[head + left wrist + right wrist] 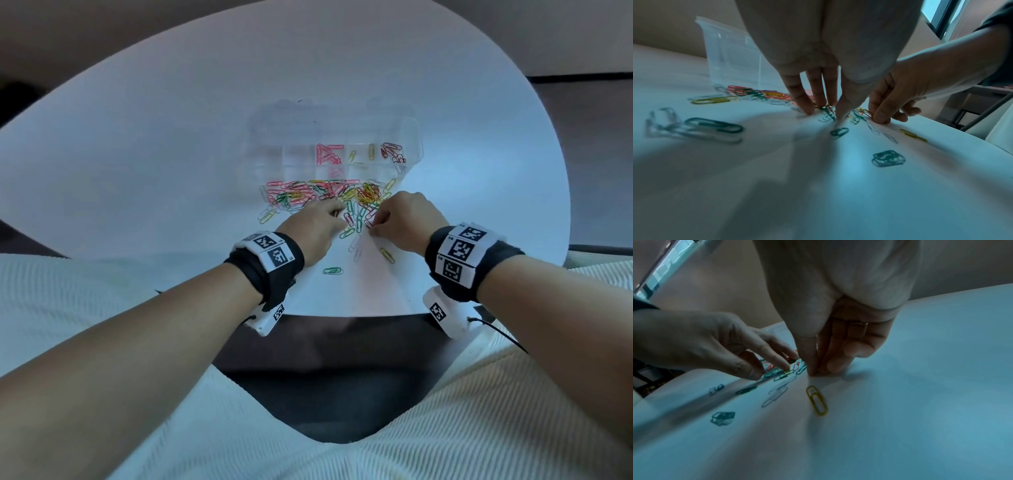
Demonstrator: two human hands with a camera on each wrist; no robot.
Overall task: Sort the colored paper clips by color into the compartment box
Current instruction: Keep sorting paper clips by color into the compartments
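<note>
Coated wire paper clips point(329, 197) lie heaped before the compartment box point(342, 150): light, stiff, slippery. Your left hand point(313, 228) presses straight fingertips down; whether your right hand point(404, 219) pinches 1, I cannot tell. Lift edges.

The round white counter point(171, 154) carries everything in front of me. A clear plastic compartment box point(412, 137) sits on it toward the far side, and just before the box lies a mixed heap of pink, yellow, green and white wire paper clips point(325, 193). Nearer me, apart from the heap, a single green clip point(333, 271) and a single yellow clip point(387, 255) lie flat on the bare top.
</note>
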